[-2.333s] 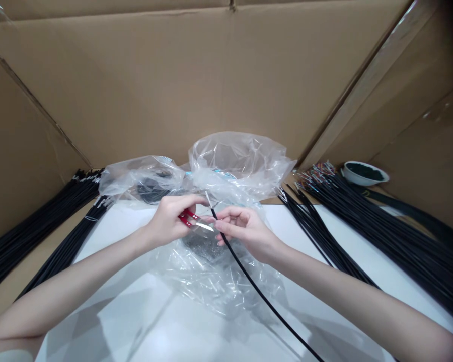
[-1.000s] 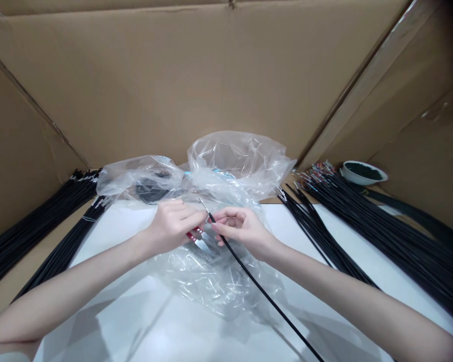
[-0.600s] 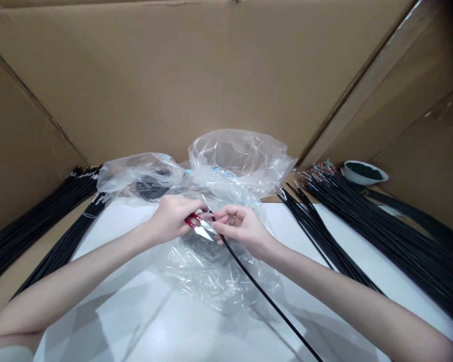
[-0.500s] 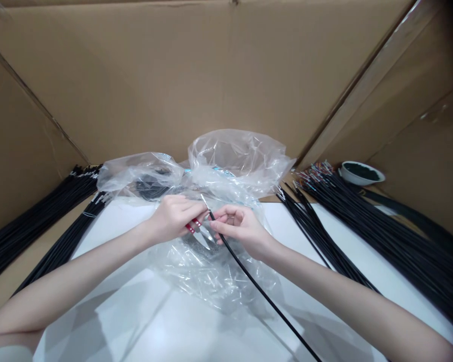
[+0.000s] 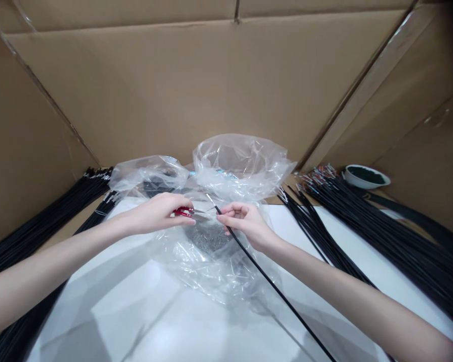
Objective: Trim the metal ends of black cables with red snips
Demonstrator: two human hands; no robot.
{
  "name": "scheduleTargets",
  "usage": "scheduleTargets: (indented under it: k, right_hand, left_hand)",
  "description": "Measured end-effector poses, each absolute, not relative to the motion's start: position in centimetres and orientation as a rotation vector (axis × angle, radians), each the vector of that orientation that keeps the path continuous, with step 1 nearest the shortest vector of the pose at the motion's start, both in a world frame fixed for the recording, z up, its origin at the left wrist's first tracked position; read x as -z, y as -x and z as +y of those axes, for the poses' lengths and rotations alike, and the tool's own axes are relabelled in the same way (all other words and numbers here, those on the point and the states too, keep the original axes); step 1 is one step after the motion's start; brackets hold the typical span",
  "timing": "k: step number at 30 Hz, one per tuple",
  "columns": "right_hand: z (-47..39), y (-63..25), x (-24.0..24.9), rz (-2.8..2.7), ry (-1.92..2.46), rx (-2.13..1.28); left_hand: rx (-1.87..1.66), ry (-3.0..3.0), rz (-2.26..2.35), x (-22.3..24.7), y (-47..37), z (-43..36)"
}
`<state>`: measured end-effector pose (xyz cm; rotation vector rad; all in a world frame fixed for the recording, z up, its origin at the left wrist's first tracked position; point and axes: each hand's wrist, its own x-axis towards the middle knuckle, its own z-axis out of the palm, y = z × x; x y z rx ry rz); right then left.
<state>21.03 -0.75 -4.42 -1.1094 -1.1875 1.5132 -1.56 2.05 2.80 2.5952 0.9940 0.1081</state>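
My left hand (image 5: 164, 213) is closed on small red-handled scissors (image 5: 183, 211), whose blades point right toward the cable's stripped tip. Between the thumb and fingers of my right hand (image 5: 245, 222) is a black cable (image 5: 270, 282), held just below its end. A thin whitish core (image 5: 210, 200) sticks out of the black sheath, up and to the left. The cable runs down to the lower right, off the frame's edge. Beneath both hands lies a crumpled clear plastic bag (image 5: 215, 276), with a pile of fine dark and silvery scraps (image 5: 208, 236) in it.
Bundles of black cables lie at the left (image 5: 49, 216) and right (image 5: 392, 241). A white bowl (image 5: 365, 177) with dark green contents stands at the back right. More clear plastic (image 5: 241, 161) is bunched at the back. Cardboard walls (image 5: 196, 85) surround the white table (image 5: 166, 322).
My left hand has drawn back left from the cable tip, and its scissors now point right rather than down. My right hand still holds the cable. The view has tilted slightly.
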Motion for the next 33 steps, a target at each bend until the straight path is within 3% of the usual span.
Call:
scheduleTargets:
  k: [9,24,33]
  right_hand:
    - [-1.1,-20.4,4.5,-1.258,1.065,-1.437]
    - [-0.9,-19.4,4.5,-1.423,1.063,-1.356]
    - [-0.6,-19.4,5.5,-1.483,1.156,-1.343]
  left_hand:
    - [0.064,-2.914,1.231,-3.1,0.7,1.9]
    - [0.223,-3.065,1.233,-2.6,-2.0,1.8]
    - [0.028,-2.924,1.125,0.0,-1.0,3.2]
